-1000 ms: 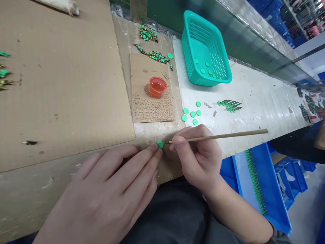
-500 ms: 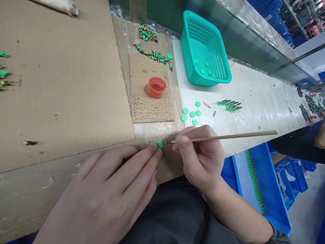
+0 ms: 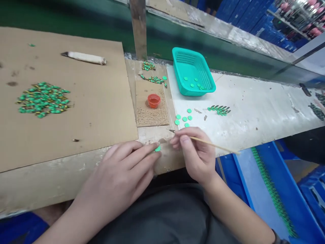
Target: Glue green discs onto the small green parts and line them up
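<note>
My left hand [image 3: 124,169] lies at the table's front edge, holding a small round green disc [image 3: 157,148] between its fingertips. My right hand [image 3: 196,150] grips a thin wooden-handled brush [image 3: 214,145] in a pinch. Its fine dark tip points left, raised above the table and apart from the disc. Several more green discs [image 3: 184,119] lie loose just beyond my right hand. Past both hands, a small red cup [image 3: 153,101] with liquid in it stands on a spotted piece of cardboard [image 3: 152,118].
A turquoise basket [image 3: 194,92] with several discs stands behind. Small green, yellow and black pieces are heaped [image 3: 44,99] on the cardboard sheet [image 3: 101,101], near a wrapped tool [image 3: 86,58]. Assembled pieces [image 3: 219,110] lie rightward. Blue trays [image 3: 286,183] sit below the table's right side.
The brush tip has lifted off from beside the disc and moved up and right, its handle now slanting down. My left hand still holds the disc. The view has tilted up.
</note>
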`<state>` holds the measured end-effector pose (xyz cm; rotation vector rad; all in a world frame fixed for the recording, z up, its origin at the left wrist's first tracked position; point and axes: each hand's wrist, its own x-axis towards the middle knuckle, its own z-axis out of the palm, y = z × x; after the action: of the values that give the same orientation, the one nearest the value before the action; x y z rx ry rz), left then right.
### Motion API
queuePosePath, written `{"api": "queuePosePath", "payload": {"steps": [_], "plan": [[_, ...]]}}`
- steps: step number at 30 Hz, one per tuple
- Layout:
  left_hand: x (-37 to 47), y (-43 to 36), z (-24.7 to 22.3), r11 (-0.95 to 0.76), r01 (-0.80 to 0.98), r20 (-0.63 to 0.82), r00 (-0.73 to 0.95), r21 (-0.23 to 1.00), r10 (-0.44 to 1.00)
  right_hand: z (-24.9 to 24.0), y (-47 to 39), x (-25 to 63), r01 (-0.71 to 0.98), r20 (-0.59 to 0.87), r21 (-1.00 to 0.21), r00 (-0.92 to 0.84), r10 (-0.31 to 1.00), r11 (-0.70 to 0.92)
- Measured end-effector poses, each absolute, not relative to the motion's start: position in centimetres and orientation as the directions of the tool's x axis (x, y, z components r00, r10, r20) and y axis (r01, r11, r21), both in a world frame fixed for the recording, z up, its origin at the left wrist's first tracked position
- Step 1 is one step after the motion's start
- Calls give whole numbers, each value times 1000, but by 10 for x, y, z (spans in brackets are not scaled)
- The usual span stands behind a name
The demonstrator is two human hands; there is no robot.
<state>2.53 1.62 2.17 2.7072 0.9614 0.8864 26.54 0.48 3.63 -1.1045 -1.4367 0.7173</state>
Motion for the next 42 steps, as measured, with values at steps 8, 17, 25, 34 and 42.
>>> {"api": "queuePosePath", "payload": {"steps": [8,17,25,34,42], "plan": [[4,-26,47,-760,549,650,443,348,617,31,9,272,468,448,-650,-400,800,598],[-101,-15,61,-274,892,483,74,360,873,19,2,265,539,415,-619,-394,820,572],[-209,71,99,108,980,182,-138,168,974,17,-1,268,534,503,-646,-239,831,545],[-203,112,99,-78,992,19,76,96,997,14,-1,268,523,521,-645,-231,822,556],[-203,80,115,-136,933,289,36,333,957,20,-3,267,494,519,-682,-193,833,539]]}}
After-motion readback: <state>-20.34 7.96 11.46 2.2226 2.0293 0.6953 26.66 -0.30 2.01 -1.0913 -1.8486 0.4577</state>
